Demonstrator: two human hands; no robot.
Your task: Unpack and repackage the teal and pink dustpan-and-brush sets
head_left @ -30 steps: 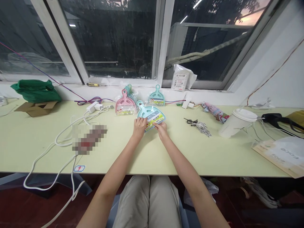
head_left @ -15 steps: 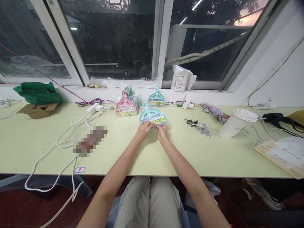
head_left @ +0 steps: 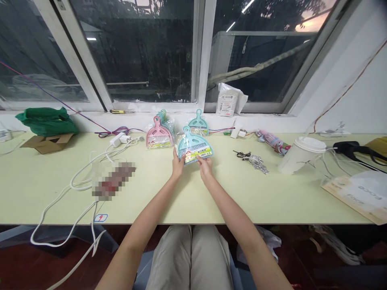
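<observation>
A turquoise mini dustpan and brush set (head_left: 193, 141) in clear plastic wrap is held up between both hands, its handle pointing away from me. My left hand (head_left: 178, 164) grips its lower left edge, with the thumb in front. My right hand (head_left: 204, 166) pinches the lower edge, thumb over the yellow-green label. Just behind stands another turquoise dustpan set (head_left: 198, 121), leaning at the wall and partly covered by the held one. To the left, several wrapped sets stand in a row, with a pink dustpan set (head_left: 159, 135) in front.
White cables and adapters (head_left: 119, 139) lie left, near a cardboard box (head_left: 48, 143) and green bag (head_left: 44, 121). To the right are keys (head_left: 256, 162), a folded umbrella (head_left: 272, 141), a lidded white cup (head_left: 300, 155) and a paper package (head_left: 356, 193). The table's front edge (head_left: 193, 224) is before my knees.
My left hand has moved from the front label to the set's left edge. The set is tilted up a little more, so its brush and label show more fully.
</observation>
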